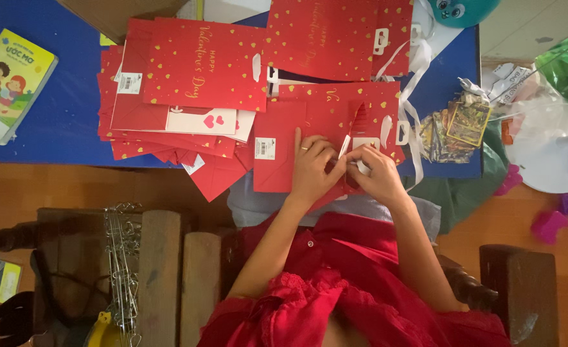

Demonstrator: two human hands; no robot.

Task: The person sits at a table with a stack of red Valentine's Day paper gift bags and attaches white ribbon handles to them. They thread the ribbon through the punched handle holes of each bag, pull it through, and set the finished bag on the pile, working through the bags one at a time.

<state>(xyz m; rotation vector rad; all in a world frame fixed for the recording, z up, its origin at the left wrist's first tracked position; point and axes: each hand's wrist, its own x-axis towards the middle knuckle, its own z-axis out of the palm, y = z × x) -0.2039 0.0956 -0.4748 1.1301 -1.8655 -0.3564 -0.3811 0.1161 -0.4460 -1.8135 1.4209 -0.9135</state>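
Note:
Both my hands meet over a flat red paper gift bag (335, 109) with gold hearts, lying at the near edge of the blue table (65, 122). My left hand (313, 168), a ring on one finger, rests on the bag and pinches a short white ribbon strip (344, 146). From the other side, my right hand (377, 175) has its fingertips closed on the same strip. The bag's white ribbon handle (411, 128) trails to the right. A smaller red bag (277, 157) with a barcode sticker lies just left of my left hand.
A fanned pile of red gift bags (187, 71) covers the table's middle. A children's book (11, 80) lies far left, trading cards (454, 128) at right. Beyond the table sit a white round base (541, 154), pink toys (547, 225) and a wooden bench (162, 270) with metal clips (120, 257).

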